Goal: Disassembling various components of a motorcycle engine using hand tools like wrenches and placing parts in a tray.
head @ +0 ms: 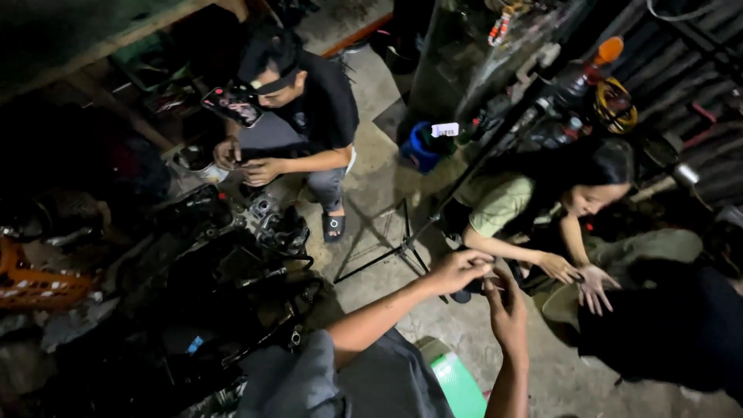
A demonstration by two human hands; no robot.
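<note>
Grey concrete floor spreading under everything, cracked and stained, dimly lit. Dark, greasy engine parts sprawling across the left side, a metal block showing near the top of the heap and an orange crate sitting at the far left edge. Crouching beyond the heap, a person in a black shirt with a phone mounted at head height, both of that person's hands busy with something small near a white bowl. Sitting at the right, a second person in a pale green shirt, leaning forward, one hand spread flat on dark cloth. Black tripod standing between the two, its legs splayed on the floor, a long pole rising up to the right. Blue tub resting behind it by a cluttered rack. Green stool seat peeking out at the bottom, just beside a grey sleeve. Reaching out from the bottom edge, the left hand and the right hand, close together above the floor, fingers curled around a small dark object held between them; too small and too dark to identify. Both hands closed on it, left from above, right from below, just beside the green-shirted person's nearer hand.
</note>
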